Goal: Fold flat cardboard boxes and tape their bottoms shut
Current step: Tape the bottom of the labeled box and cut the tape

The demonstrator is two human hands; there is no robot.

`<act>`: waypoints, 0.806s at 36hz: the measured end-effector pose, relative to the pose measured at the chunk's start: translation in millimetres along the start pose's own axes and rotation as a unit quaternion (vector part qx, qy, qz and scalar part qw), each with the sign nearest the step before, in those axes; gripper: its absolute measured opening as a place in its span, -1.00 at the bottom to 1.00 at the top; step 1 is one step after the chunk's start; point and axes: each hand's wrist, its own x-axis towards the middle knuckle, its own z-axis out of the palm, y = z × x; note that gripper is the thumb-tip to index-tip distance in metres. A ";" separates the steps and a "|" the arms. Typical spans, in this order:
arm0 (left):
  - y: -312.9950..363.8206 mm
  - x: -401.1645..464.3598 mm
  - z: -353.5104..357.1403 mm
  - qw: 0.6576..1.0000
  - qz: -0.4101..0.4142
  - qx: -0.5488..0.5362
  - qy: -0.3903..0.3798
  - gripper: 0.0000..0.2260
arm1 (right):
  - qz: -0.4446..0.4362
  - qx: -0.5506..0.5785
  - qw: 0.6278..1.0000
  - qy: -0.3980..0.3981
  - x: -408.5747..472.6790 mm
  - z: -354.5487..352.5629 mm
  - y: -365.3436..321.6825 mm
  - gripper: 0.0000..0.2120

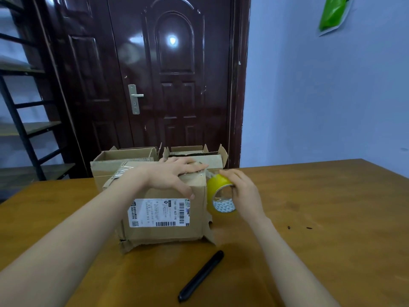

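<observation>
At the near edge of the brown wooden counter [309, 218] a black pen-shaped tool [200, 276] lies untouched, probably a cutter. Just past it sits the worn brown cardboard box with a white shipping label [161, 216], turned bottom-up. Left hand [172, 176] lies flat on top, fingers straight, pressing the flaps down. Right hand [243, 193] has its fingers curled round a yellow roll of clear tape [221, 196] at the box's right edge, so I'd guess this strip is mid-pull. Further back, two open-topped brown cardboard boxes [155, 156] look finished.
</observation>
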 end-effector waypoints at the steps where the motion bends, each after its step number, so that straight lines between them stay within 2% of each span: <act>1: -0.3 -0.3 -0.3 1.000 0.002 -0.001 0.001 -0.15 | 0.002 0.009 1.000 0.006 -0.4 -0.2 1.0 -0.53; 4: -8.9 -3.7 -1.7 1.000 -0.009 -0.027 0.010 -0.10 | 0.042 0.024 0.999 0.011 -6.3 -0.8 13.5 -0.51; 8: -15.6 -5.2 -1.0 1.000 -0.004 -0.017 0.009 -0.09 | 0.130 0.072 0.987 0.059 -24.5 -10.4 37.5 -0.43; 12: -11.3 -5.0 -2.4 1.000 -0.010 -0.006 0.008 -0.11 | 0.207 0.088 0.972 0.064 -36.4 -18.4 50.5 -0.51; 15: -9.8 -5.4 -2.3 1.000 -0.011 0.015 0.001 -0.06 | 0.288 0.087 0.954 0.024 -41.9 -24.0 57.1 -0.64; 18: -10.8 -4.2 -1.2 1.000 -0.011 0.027 -0.008 -0.07 | 0.351 0.029 0.936 -0.028 -39.1 -30.7 65.8 -0.76; 22: -11.6 -2.6 -1.1 0.999 -0.005 0.036 0.000 -0.12 | 0.432 -0.067 0.886 -0.153 -27.4 -40.9 71.4 -0.67; 26: -14.1 -2.9 0.5 0.999 0.022 0.016 0.023 -0.08 | 0.452 -0.147 0.849 -0.229 -23.5 -41.8 65.6 -0.78; 29: -18.6 -8.5 -1.2 0.995 0.053 -0.045 0.065 -0.15 | 0.420 -0.200 0.858 -0.220 -21.1 -35.7 52.4 -0.73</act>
